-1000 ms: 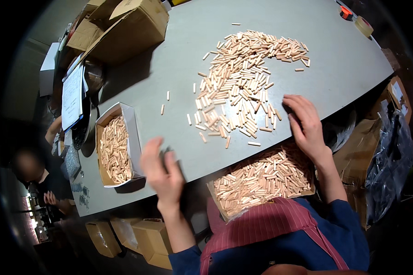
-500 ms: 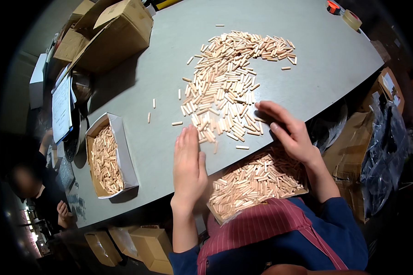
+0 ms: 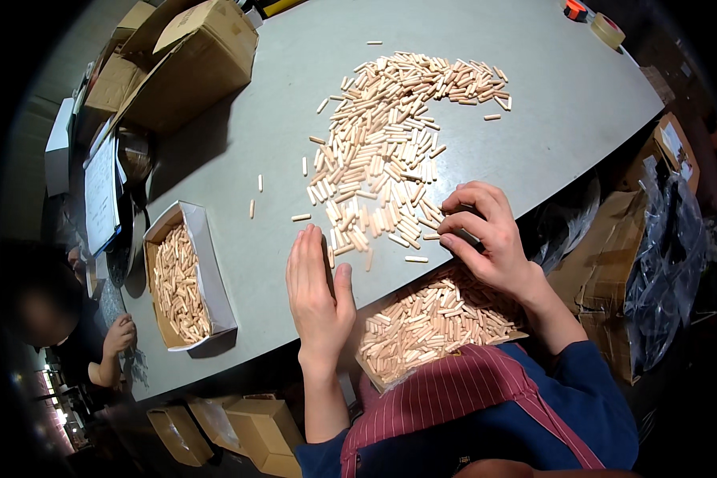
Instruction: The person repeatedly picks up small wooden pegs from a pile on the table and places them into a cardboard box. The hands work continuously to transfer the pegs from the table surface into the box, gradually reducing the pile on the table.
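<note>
A long curved pile of small wooden dowels [image 3: 374, 155] spreads over the grey table [image 3: 279, 95], its near end between my hands. My left hand [image 3: 320, 291] lies along the left side of that end, fingers straight and thumb apart, holding nothing. To the right, my right hand [image 3: 486, 239] is bent over the pile's edge; its curled fingertips reach the nearest dowels, and thumb and fingers are apart. Below the table edge, an open box [image 3: 366, 368] full of more dowels sits against my apron, partly under my right wrist.
A white-sided carton [image 3: 212, 275] of dowels stands at the left. Large cardboard boxes [image 3: 191, 76] and a clipboard [image 3: 102, 191] are beyond it. Tape rolls [image 3: 607, 32] lie at the far right corner. Another person's hand [image 3: 119, 334] shows at the far left.
My right hand has moved slightly nearer and its fingers have curled in toward the dowels. My left hand has shifted a little left, its thumb spreading. The other person's hand has risen.
</note>
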Motion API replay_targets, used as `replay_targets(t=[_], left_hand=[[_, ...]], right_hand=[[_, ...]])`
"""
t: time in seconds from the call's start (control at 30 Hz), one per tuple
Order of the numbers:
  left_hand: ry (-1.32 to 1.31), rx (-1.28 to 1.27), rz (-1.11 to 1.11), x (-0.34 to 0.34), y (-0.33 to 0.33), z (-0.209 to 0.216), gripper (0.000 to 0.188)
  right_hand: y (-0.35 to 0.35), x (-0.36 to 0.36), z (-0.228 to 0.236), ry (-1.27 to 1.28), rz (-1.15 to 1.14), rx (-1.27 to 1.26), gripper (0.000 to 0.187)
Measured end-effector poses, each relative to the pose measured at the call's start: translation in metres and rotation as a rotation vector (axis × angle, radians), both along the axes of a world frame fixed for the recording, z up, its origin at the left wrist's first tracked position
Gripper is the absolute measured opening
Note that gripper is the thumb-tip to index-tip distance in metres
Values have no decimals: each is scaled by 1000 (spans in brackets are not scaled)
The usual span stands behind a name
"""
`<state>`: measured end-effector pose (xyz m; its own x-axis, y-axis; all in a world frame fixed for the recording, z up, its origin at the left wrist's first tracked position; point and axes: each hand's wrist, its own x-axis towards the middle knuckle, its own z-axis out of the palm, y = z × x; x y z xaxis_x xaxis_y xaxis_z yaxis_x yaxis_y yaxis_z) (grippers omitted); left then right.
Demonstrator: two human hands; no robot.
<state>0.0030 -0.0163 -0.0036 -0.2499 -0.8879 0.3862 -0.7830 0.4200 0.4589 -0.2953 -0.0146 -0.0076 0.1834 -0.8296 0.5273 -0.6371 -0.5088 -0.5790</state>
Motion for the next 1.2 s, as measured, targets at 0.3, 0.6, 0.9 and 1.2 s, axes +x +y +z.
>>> replay_targets(t=[0.3,0.6,0.9,1.2], left_hand=[[-3,-24,40,-2,3,1,59],[56,-68,104,-5,4,0,59],[-25,-85,97,-2,4,-3,56],[-41,-83,95,-4,4,-2,59]], right_hand=[[-1,4,-3,39,-17,-64,5],[2,2,-3,-19,-59,-59,4],[-11,-14,-4,70,-211,-40,15],[-15,2,4,130,127,-10,49]])
